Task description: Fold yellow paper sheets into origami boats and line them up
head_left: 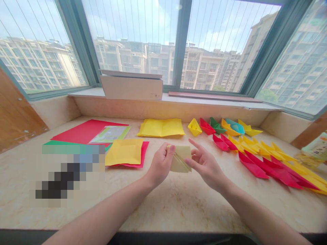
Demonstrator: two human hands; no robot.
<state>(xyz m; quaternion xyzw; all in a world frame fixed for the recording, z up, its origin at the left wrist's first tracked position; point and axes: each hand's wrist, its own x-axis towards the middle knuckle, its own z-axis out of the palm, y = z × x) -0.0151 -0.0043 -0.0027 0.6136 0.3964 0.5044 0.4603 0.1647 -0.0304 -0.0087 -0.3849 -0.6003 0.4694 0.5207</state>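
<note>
A small piece of folded pale yellow paper [182, 163] is held up over the near middle of the counter, with slanting fold layers across its front. My left hand [160, 165] grips its left side, thumb in front and fingers behind. At the paper's right edge is my right hand [208, 166], its thumb tip touching the paper. The index finger points up and away, and the other fingers are loosely bent and apart from the thumb. Left of my hands, a creased yellow sheet [124, 152] lies on a red sheet [143, 156].
Yellow sheets [161, 128] lie behind my hands. Folded paper boats in several colours, including a red boat [252, 165], fill the counter's right side. Far left are large red paper [84, 131], a clear packet [110, 133] and a blurred patch. A white box [131, 86] stands on the windowsill.
</note>
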